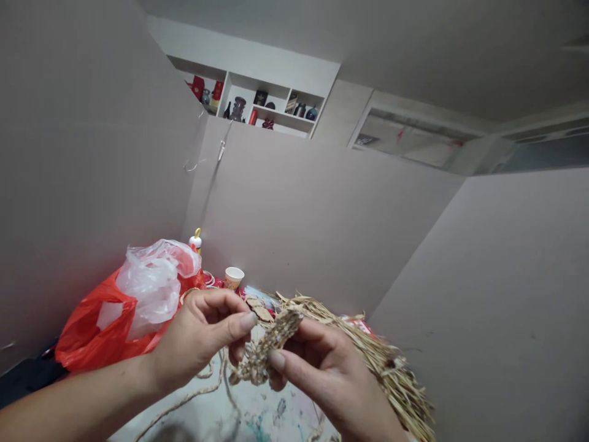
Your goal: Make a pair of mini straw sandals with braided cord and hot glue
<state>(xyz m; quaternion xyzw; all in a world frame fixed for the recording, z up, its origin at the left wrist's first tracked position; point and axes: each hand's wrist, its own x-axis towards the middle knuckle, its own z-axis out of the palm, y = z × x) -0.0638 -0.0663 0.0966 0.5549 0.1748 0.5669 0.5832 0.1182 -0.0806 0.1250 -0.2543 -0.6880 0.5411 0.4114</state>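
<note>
A small woven straw piece (277,344), bumpy and tan, is held up above the table by my right hand (329,371), its thumb on the near face and fingers behind. Just left of it is my left hand (202,328), closed, thumb pressed against the index finger. Whatever it pinches is too small or hidden to make out. A twisted straw cord (184,402) trails below the hands across the pale, paint-stained table (248,411). Behind and right of my right hand lies a bundle of dry straw (386,362).
At left sits a red plastic bag (94,325) with a clear white bag (151,282) on top. A paper cup (234,278) and a white bottle (196,241) with a yellow top stand at the back. Grey partition panels (294,215) enclose the table.
</note>
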